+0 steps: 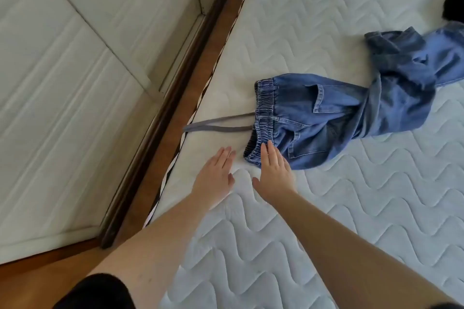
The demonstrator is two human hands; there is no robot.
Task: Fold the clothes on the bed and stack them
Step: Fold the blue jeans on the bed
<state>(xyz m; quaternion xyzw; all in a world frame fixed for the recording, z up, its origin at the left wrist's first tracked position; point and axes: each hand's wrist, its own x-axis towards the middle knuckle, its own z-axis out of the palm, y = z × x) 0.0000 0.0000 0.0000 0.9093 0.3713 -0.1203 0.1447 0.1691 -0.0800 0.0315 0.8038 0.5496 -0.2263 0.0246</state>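
A pair of blue denim trousers (334,115) lies crumpled on the quilted white mattress (351,208), its elastic waistband toward me and the legs twisted off to the right. A grey drawstring (216,126) trails left from the waistband to the mattress edge. My right hand (273,170) is flat with straight fingers, its fingertips at the near corner of the waistband. My left hand (214,178) lies flat on the mattress just left of it, fingers straight, holding nothing.
A dark garment (454,5) shows at the right edge, further up the bed. A brown wooden bed frame (185,77) runs along the mattress's left side, with pale panelled doors (62,82) beyond it.
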